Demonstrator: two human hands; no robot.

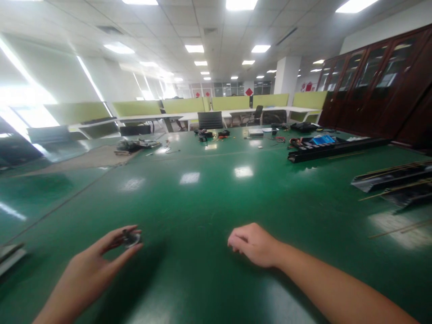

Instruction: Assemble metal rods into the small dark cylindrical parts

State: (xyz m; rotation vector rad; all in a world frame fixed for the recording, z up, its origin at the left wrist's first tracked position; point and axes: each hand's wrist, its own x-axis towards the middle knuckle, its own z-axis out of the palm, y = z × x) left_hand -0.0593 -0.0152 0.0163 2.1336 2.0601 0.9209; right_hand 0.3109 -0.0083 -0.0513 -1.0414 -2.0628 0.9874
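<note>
At the lower left, my left hand (97,265) is closed in a pinch, thumb below and fingers above. Between the fingertips sits a small round part (131,239), dark on one side and silvery on the other; its exact kind is too small to tell. The hand is raised over the green tabletop (189,211) and casts a shadow on it. My right hand (254,245), right of centre, has its fingers curled in and closed, low over the same surface. Whatever may be inside those fingers is hidden.
Long black channels (337,148) and thin brass-coloured rods (381,194) lie on the right. A blue packet (323,140) rests behind them. Cables and dark parts (204,135) are scattered along the far side. A grey item (11,258) shows at the left edge.
</note>
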